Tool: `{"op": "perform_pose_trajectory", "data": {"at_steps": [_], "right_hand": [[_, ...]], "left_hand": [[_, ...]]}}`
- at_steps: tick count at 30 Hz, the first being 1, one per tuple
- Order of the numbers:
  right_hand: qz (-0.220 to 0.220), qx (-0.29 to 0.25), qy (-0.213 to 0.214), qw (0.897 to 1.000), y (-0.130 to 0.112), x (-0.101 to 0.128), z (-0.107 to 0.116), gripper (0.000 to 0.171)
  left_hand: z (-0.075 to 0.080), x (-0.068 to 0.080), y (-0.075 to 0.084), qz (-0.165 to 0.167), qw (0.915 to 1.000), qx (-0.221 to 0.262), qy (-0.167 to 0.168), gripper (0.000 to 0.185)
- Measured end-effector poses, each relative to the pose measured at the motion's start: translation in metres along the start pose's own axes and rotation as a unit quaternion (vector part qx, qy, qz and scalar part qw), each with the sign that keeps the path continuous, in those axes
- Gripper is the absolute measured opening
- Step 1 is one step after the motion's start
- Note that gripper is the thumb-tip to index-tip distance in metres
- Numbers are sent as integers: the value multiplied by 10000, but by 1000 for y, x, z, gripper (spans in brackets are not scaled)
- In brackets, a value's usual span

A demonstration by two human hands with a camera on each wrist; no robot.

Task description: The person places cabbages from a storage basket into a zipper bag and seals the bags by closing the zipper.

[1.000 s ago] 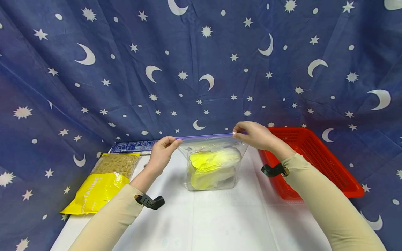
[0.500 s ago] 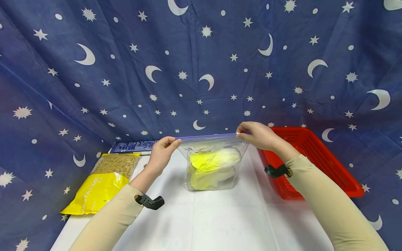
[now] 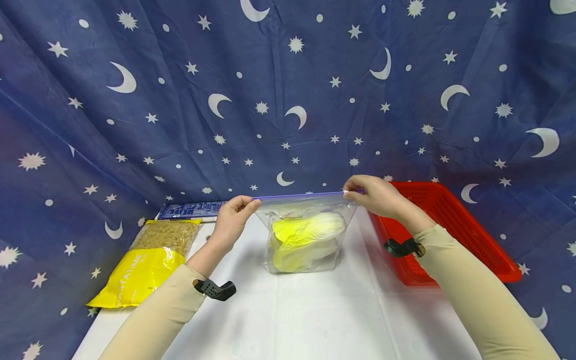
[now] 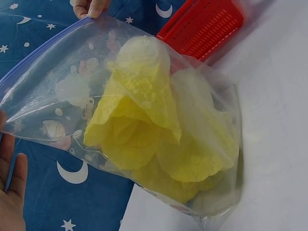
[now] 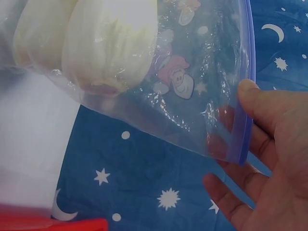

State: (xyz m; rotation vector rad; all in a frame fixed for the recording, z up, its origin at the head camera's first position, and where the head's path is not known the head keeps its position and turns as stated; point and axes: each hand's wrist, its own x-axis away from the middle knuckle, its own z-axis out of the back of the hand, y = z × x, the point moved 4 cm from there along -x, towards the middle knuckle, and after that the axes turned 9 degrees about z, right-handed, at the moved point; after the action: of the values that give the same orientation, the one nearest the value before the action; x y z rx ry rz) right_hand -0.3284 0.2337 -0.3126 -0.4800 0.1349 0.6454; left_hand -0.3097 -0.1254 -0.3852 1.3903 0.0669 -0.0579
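Note:
A clear zip bag (image 3: 288,206) with a purple zip strip (image 5: 249,62) stands upright on the white table. Inside are yellow-and-white napa cabbages (image 4: 144,86), leafy ends towards the left and pale bases towards the right. My left hand (image 3: 231,220) pinches the bag's top left corner between thumb and fingers. Near the other end of the strip, my right hand (image 3: 372,196) has its thumb on one side of the zip and fingers behind it. The top edge is stretched straight between both hands. Small cartoon prints (image 5: 177,79) show on the plastic.
A red plastic basket (image 3: 468,227) stands on the right, partly behind my right forearm. On the left lies a yellow pasta bag (image 3: 139,277). A flat blue printed packet (image 3: 191,210) is at the back left. Behind the table (image 3: 315,320) hangs a blue star-and-moon cloth (image 3: 270,130).
My right hand has slid steadily rightward along the purple zip strip towards its right end. The left hand, the bag's body and the cabbages have stayed in place.

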Motion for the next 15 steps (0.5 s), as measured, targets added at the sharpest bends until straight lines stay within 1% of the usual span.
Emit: {"op": "perform_pose_trajectory", "data": {"at_steps": [8, 15], "right_hand": [[29, 54, 48, 10000, 4, 3, 2, 14], [67, 147, 75, 9998, 5, 4, 4, 15]], "left_hand": [[0, -1, 0, -27, 10000, 52, -74, 38], [2, -1, -3, 2, 10000, 23, 14, 38]]}}
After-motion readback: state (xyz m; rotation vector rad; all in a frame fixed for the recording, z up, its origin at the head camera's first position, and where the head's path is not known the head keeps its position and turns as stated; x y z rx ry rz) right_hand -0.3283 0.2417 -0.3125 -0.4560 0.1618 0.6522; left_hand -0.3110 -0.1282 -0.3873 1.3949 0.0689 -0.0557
